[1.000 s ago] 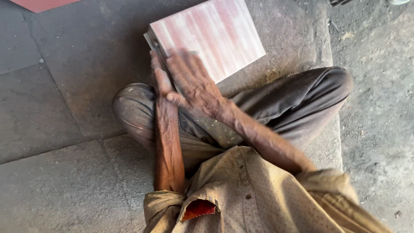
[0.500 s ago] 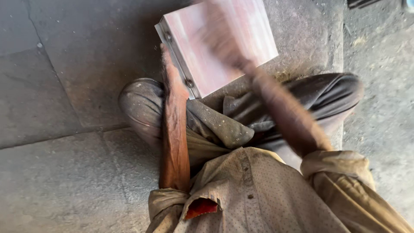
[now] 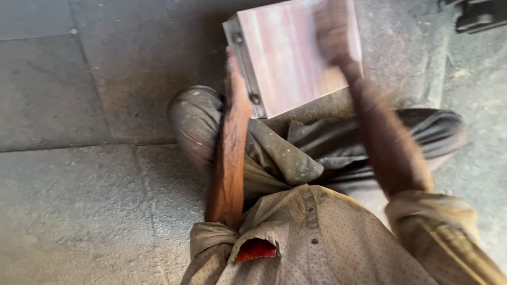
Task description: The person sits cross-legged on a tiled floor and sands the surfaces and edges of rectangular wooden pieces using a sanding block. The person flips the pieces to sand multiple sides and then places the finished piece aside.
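Pinkish wooden block on the stone floor by the knees, left hand pressed on its near-left edge, right hand blurred on top, grip unclear

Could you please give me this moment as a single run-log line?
left hand: on the side edge of the pinkish slab | right hand: blurred, on slab's top face | seated on stone floor

Right hand blurred, perhaps flat.
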